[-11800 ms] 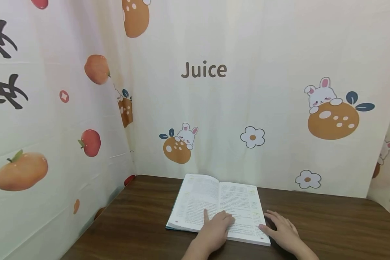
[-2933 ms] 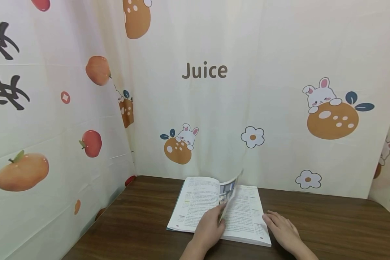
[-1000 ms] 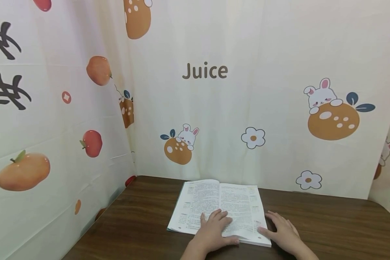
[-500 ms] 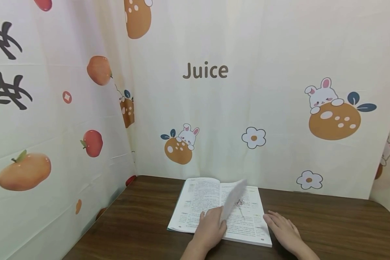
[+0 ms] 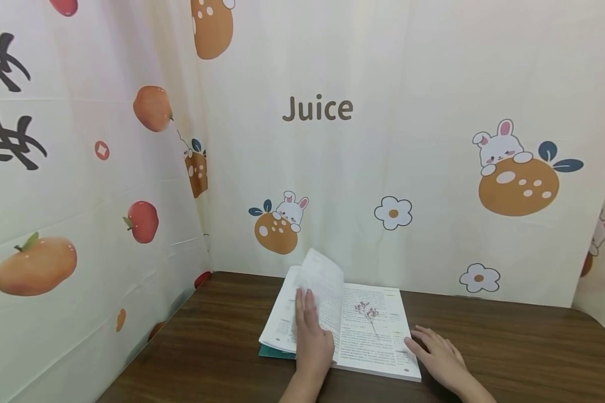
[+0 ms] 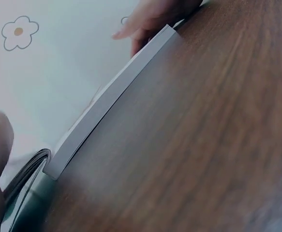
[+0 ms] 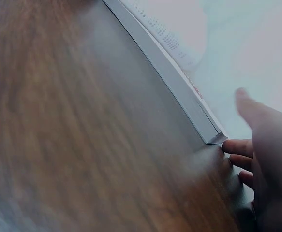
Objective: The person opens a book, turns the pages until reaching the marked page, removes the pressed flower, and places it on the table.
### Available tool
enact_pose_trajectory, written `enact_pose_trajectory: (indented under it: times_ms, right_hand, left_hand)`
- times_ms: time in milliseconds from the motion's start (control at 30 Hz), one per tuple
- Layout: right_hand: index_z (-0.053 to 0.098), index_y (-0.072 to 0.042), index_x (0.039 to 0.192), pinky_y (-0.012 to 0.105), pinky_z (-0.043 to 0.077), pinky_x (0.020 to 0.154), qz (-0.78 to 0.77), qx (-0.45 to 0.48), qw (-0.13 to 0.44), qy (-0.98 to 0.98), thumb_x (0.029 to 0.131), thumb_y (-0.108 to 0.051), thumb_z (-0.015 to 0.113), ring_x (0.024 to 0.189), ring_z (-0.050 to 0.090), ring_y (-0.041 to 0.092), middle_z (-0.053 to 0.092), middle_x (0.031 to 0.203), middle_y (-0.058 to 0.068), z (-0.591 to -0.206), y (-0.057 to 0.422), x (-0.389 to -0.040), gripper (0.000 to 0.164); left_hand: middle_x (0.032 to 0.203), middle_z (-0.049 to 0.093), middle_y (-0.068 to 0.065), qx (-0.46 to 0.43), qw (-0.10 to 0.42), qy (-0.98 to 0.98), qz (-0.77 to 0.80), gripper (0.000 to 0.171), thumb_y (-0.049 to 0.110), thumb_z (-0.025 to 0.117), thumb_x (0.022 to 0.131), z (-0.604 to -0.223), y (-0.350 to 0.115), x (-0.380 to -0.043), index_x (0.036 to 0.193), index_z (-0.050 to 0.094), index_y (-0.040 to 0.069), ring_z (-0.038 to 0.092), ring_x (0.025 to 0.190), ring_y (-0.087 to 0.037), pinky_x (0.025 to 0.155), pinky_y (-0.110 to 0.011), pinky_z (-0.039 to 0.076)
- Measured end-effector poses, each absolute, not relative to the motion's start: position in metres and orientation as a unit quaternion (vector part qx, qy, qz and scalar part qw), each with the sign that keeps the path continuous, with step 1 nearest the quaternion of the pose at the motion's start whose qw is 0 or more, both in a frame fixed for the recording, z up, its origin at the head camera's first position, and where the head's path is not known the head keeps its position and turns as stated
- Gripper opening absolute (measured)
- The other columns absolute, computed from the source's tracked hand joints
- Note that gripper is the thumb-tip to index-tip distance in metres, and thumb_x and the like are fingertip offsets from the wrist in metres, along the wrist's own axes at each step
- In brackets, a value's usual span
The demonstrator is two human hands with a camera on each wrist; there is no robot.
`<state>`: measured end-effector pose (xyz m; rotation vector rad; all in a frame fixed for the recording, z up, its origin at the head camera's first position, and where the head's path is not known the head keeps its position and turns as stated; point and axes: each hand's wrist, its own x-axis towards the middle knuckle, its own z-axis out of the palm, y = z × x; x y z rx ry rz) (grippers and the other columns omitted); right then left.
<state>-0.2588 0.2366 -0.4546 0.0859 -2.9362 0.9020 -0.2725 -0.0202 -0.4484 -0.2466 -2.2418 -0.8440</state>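
An open book (image 5: 373, 347) with printed pages lies on the table, a teal cover edge showing at its lower left. My left hand (image 5: 313, 344), fingers straight, presses a lifted page (image 5: 322, 280) over toward the left side. A small sprig of pinkish-red dried flowers (image 5: 368, 312) lies flat on the right-hand page; in the right wrist view only a reddish bit (image 7: 195, 86) of it shows above the page edge. Beside the book's right edge, my right hand (image 5: 441, 358) rests with relaxed fingers, the fingertips (image 7: 232, 146) by the book's corner.
The brown wood-grain table (image 5: 206, 336) extends to both sides of the book. A pale curtain (image 5: 343, 168) printed with rabbits, oranges and the word Juice hangs right behind its back edge. Another printed curtain (image 5: 91, 224) runs along the left.
My left hand has swung a page from the right over to the left, fully uncovering the flower sprig that was partly hidden half a second ago. The right hand stays by the book's edge.
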Motion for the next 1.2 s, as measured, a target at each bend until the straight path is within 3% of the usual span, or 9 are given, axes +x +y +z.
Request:
enact_pose_trajectory:
  times_ms: [100, 233, 333, 433, 533, 633, 867, 1000, 1200]
  right_hand:
    - [0.048, 0.004, 0.128, 0.068, 0.011, 0.096, 0.289, 0.030, 0.042, -0.956, 0.088, -0.059, 0.046, 0.128, 0.023, 0.051, 0.035, 0.139, 0.028, -0.457, 0.237, -0.260, 0.075]
    - [0.049, 0.003, 0.127, 0.069, 0.012, 0.095, 0.287, 0.036, 0.051, -0.956, 0.086, -0.059, 0.049, 0.126, 0.024, 0.052, 0.036, 0.138, 0.028, -0.457, 0.238, -0.259, 0.075]
    - [0.049, 0.003, 0.127, 0.069, 0.011, 0.095, 0.290, 0.038, 0.051, -0.955, 0.086, -0.059, 0.049, 0.127, 0.023, 0.052, 0.036, 0.138, 0.028, -0.457, 0.238, -0.259, 0.075]
    - [0.049, 0.003, 0.128, 0.068, 0.011, 0.096, 0.291, 0.039, 0.052, -0.954, 0.086, -0.058, 0.050, 0.127, 0.023, 0.052, 0.036, 0.138, 0.028, -0.458, 0.239, -0.259, 0.074]
    - [0.051, 0.002, 0.127, 0.069, 0.013, 0.096, 0.289, 0.036, 0.060, -0.955, 0.086, -0.056, 0.052, 0.126, 0.026, 0.051, 0.038, 0.137, 0.029, -0.458, 0.238, -0.260, 0.071]
    - [0.056, -0.001, 0.121, 0.070, 0.020, 0.093, 0.292, 0.028, 0.087, -0.952, 0.085, -0.050, 0.058, 0.122, 0.033, 0.050, 0.043, 0.132, 0.029, -0.455, 0.232, -0.259, 0.062]
    - [0.067, -0.020, 0.081, 0.071, 0.027, 0.087, 0.315, 0.043, 0.146, -0.937, 0.081, -0.039, 0.068, 0.120, 0.036, 0.047, 0.048, 0.129, 0.018, -0.447, 0.203, -0.262, 0.019]
    - [0.063, -0.022, 0.070, 0.071, 0.023, 0.090, 0.317, 0.023, 0.163, -0.934, 0.075, -0.041, 0.073, 0.120, 0.037, 0.045, 0.052, 0.126, 0.016, -0.448, 0.189, -0.264, 0.022]
    - [0.060, -0.019, 0.067, 0.075, 0.013, 0.092, 0.316, -0.011, 0.151, -0.937, 0.071, -0.047, 0.074, 0.118, 0.036, 0.046, 0.052, 0.123, 0.018, -0.452, 0.180, -0.266, 0.031]
  left_hand:
    - [0.152, 0.009, -0.016, -0.088, 0.366, -0.902, -0.214, 0.095, -0.018, 0.060, 0.064, -0.447, -0.021, -0.273, 0.145, 0.026, 0.018, 0.009, 0.137, -0.038, 0.104, -0.062, 0.015]
    - [0.150, 0.026, -0.005, -0.144, 0.285, -0.946, -0.065, 0.079, -0.008, 0.069, 0.068, -0.444, -0.022, -0.270, 0.136, 0.046, 0.024, 0.010, 0.139, -0.031, 0.107, -0.059, 0.007]
    - [0.138, 0.046, 0.004, -0.191, 0.211, -0.958, -0.036, 0.058, 0.003, 0.069, 0.073, -0.441, -0.021, -0.269, 0.125, 0.057, 0.026, 0.029, 0.135, -0.022, 0.109, -0.052, 0.016]
    - [0.126, 0.057, 0.009, -0.202, 0.163, -0.963, -0.075, 0.043, 0.007, 0.065, 0.075, -0.441, -0.021, -0.269, 0.113, 0.065, 0.026, 0.044, 0.125, -0.018, 0.103, -0.048, 0.031]
    - [0.125, 0.058, 0.009, -0.191, 0.144, -0.965, -0.112, 0.038, 0.004, 0.062, 0.076, -0.441, -0.022, -0.270, 0.107, 0.067, 0.024, 0.047, 0.123, -0.019, 0.098, -0.048, 0.038]
    - [0.126, 0.057, 0.004, -0.175, 0.145, -0.964, -0.137, 0.030, 0.007, 0.054, 0.086, -0.442, -0.022, -0.269, 0.110, 0.066, 0.020, 0.047, 0.122, -0.020, 0.098, -0.046, 0.039]
    - [0.132, 0.049, -0.012, -0.109, 0.154, -0.967, -0.173, 0.037, 0.030, 0.043, 0.095, -0.449, -0.023, -0.269, 0.125, 0.056, 0.014, 0.041, 0.125, -0.033, 0.096, -0.065, 0.028]
    - [0.134, 0.047, -0.012, -0.101, 0.147, -0.967, -0.181, 0.040, 0.035, 0.043, 0.095, -0.449, -0.023, -0.268, 0.126, 0.055, 0.014, 0.038, 0.126, -0.034, 0.096, -0.069, 0.023]
    - [0.132, 0.048, -0.012, -0.097, 0.151, -0.966, -0.187, 0.037, 0.033, 0.045, 0.094, -0.450, -0.023, -0.268, 0.124, 0.056, 0.013, 0.039, 0.125, -0.034, 0.095, -0.070, 0.022]
